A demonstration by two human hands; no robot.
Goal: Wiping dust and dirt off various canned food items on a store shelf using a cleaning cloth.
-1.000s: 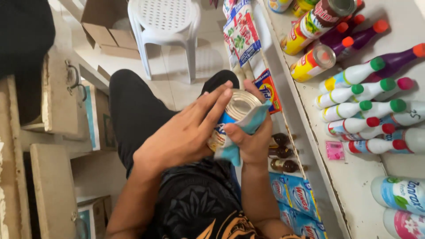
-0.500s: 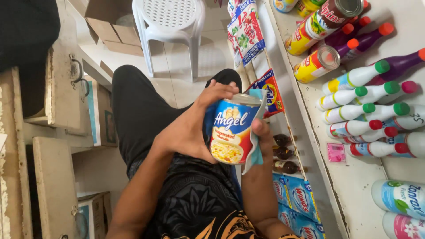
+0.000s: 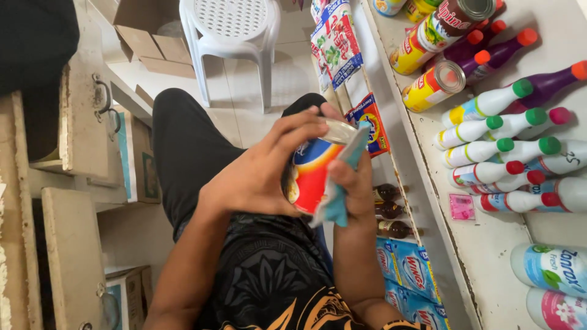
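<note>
- Head view: the person's left hand [image 3: 257, 177] is wrapped around a round metal tin with a red, blue and white label [image 3: 312, 171], fingers curled over its side and reaching its silver top rim.
- The tin is held in the air over the person's lap, tilted, its top end pointing up toward the shelf on the right.
- The right hand [image 3: 351, 183] is closed against the tin's other side, pressing a light blue cloth [image 3: 339, 195] onto it; the cloth hangs below the fingers and covers part of the label.
- Both hands grip; neither is open.
- The person wears a black shirt with an orange and grey pattern [image 3: 275, 287] and black trousers [image 3: 183, 153].
- Just right of the hands stands a white shelf [image 3: 489, 244] that holds a row of white plastic bottles with green, red and pink caps [image 3: 495, 150], purple bottles with orange caps [image 3: 544, 82] and two yellow-labelled tins lying on their sides [image 3: 431, 88].
- Under the shelf edge are small brown glass bottles [image 3: 388, 211] and blue sachets [image 3: 403, 269].
- A white plastic stool [image 3: 232, 36] stands on the tiled floor beyond the knees, with open cardboard boxes [image 3: 143, 33] to its left.
- Wooden drawers [image 3: 79, 128] are at the far left, well apart from the hands.
</note>
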